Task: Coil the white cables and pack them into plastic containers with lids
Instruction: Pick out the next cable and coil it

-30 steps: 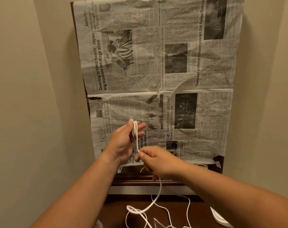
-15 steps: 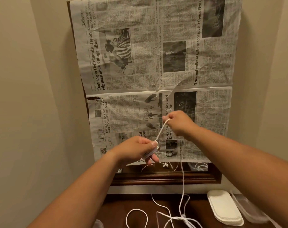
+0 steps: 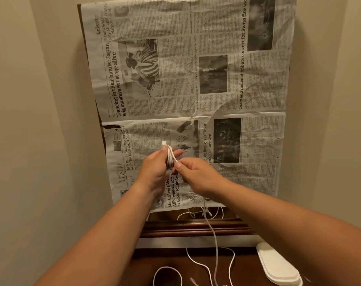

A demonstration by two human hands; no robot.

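Up before the newspaper (image 3: 196, 79), the left hand (image 3: 154, 170) grasps the coiled white cable (image 3: 169, 157) in curled fingers (image 3: 177, 154). The right hand (image 3: 196, 174) pinches its loose strand, which trails onto the counter (image 3: 144, 265) near stacked lids (image 3: 276, 267).

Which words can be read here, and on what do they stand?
All on the newspaper:
"'Dancing in their hands': Japan wig masters set stage alive"
"Tears and smiles at tribute concert for Swiss fire", then cut off
"LEISURE"
"watch 'The Devil Wears Prada 2'"
Body print: too small to read.
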